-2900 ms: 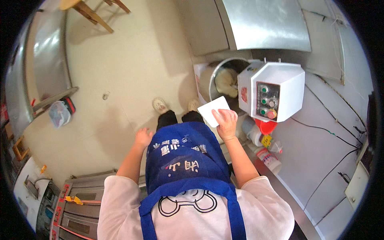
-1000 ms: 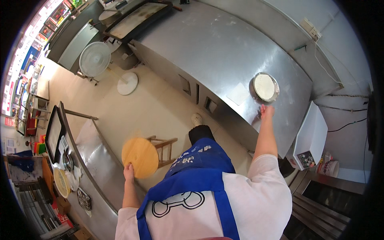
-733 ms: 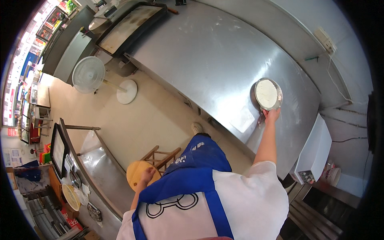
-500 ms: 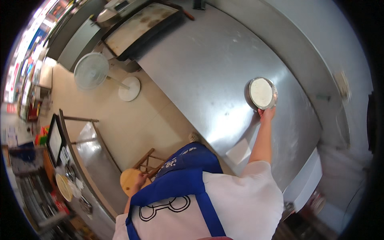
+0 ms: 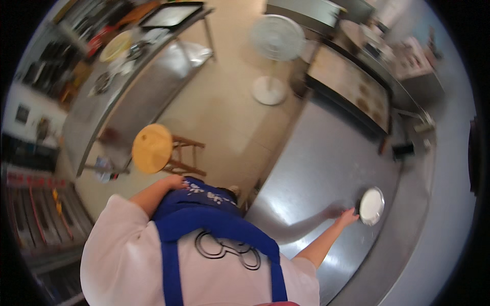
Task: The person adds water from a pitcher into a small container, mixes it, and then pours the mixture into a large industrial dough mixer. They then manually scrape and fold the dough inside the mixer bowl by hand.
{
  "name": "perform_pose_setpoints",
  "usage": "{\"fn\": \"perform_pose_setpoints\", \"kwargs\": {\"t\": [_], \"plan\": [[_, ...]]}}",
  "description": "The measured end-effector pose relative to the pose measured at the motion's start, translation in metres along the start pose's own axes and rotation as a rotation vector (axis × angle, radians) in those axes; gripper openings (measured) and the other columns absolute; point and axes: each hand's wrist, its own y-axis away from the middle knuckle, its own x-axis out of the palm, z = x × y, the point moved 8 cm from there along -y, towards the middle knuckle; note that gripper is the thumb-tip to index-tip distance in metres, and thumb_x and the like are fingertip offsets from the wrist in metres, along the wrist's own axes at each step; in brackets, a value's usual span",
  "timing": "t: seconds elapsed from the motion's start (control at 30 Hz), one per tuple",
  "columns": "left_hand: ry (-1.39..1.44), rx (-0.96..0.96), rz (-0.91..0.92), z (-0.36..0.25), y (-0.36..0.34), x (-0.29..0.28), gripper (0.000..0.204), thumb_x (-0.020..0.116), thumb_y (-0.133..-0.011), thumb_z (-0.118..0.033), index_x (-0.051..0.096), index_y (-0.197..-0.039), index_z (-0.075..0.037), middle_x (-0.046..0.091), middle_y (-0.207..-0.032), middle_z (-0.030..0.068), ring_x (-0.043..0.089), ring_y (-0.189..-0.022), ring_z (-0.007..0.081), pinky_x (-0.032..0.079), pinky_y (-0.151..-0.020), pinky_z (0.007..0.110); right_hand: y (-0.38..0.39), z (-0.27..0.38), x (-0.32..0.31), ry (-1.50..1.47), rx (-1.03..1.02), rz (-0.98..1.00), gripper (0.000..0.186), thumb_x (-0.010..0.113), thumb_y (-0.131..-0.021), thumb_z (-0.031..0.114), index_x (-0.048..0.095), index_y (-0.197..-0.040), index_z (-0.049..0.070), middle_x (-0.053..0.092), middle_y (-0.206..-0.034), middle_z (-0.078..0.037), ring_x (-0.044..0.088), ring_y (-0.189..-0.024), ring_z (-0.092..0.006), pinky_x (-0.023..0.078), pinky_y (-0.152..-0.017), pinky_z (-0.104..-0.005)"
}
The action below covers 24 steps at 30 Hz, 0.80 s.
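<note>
My right hand (image 5: 348,218) is stretched out over the steel worktable (image 5: 316,168), its fingers closed at the near rim of a shallow round metal bowl (image 5: 371,206). White material, powdery or doughy, fills the bowl; which of the two I cannot tell. The bowl sits at the table's right side, close to the wall edge. My left hand (image 5: 176,182) is down at my side against the blue apron (image 5: 204,201), near a wooden stool (image 5: 152,148). Its fingers are blurred and partly hidden, and nothing shows in it.
A large flat griddle (image 5: 352,84) with a dark rim stands at the worktable's far end. Beside it on the floor is a white pedestal fan (image 5: 278,38). At the left, a steel side table (image 5: 87,120) holds a black tray (image 5: 171,16) and a yellow basin (image 5: 116,47).
My view has swung to the right, toward the griddle and wall. My right hand stays at the bowl, which appears lower and farther right. My left hand has come from over the stool to the apron.
</note>
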Motion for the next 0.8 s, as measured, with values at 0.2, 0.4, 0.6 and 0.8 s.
{"fn": "perform_pose_setpoints", "kwargs": {"t": [0.2,0.4,0.6,0.8], "plan": [[0.039,-0.068,0.242,0.021,-0.013,0.052,0.075,0.048,-0.083,-0.067,0.058,-0.123,-0.004,0.055,-0.127,0.0218,0.051,-0.119,0.0362,0.039,-0.1,0.044,0.276,0.056,0.173,0.59,-0.913,0.498,0.05,0.057,-0.086,0.021,0.048,-0.127,-0.006,0.052,-0.122,-0.024,0.048,-0.115,-0.038,0.037,-0.1,-0.0434],[0.363,0.099,0.37,0.041,-0.037,0.106,0.102,0.051,-0.077,-0.075,0.028,-0.145,-0.004,0.029,-0.148,0.0196,0.024,-0.139,0.0335,0.021,-0.112,0.044,0.538,-0.043,0.211,1.03,-0.799,1.608,0.044,0.06,-0.084,0.03,0.054,-0.123,0.009,0.054,-0.123,-0.021,0.05,-0.114,-0.041,0.039,-0.098,-0.0465],[0.478,0.095,0.511,0.048,-0.031,0.087,0.106,0.052,-0.073,-0.077,0.019,-0.15,-0.011,0.012,-0.156,0.0148,0.008,-0.144,0.0297,0.011,-0.115,0.047,0.554,-0.238,0.165,0.887,0.189,2.123,0.073,0.05,-0.09,0.054,0.035,-0.143,0.007,0.038,-0.145,-0.013,0.036,-0.133,-0.0227,0.029,-0.108,-0.0334],[0.89,0.072,0.858,0.072,-0.005,0.093,0.076,0.05,-0.085,-0.064,0.045,-0.137,-0.01,0.048,-0.134,0.0126,0.047,-0.118,0.0261,0.037,-0.1,0.038,0.586,-0.174,0.144,1.238,0.346,1.777,0.114,0.048,-0.074,0.079,0.003,-0.15,0.007,0.016,-0.155,-0.016,0.017,-0.142,-0.0277,0.019,-0.113,-0.0394]]}}
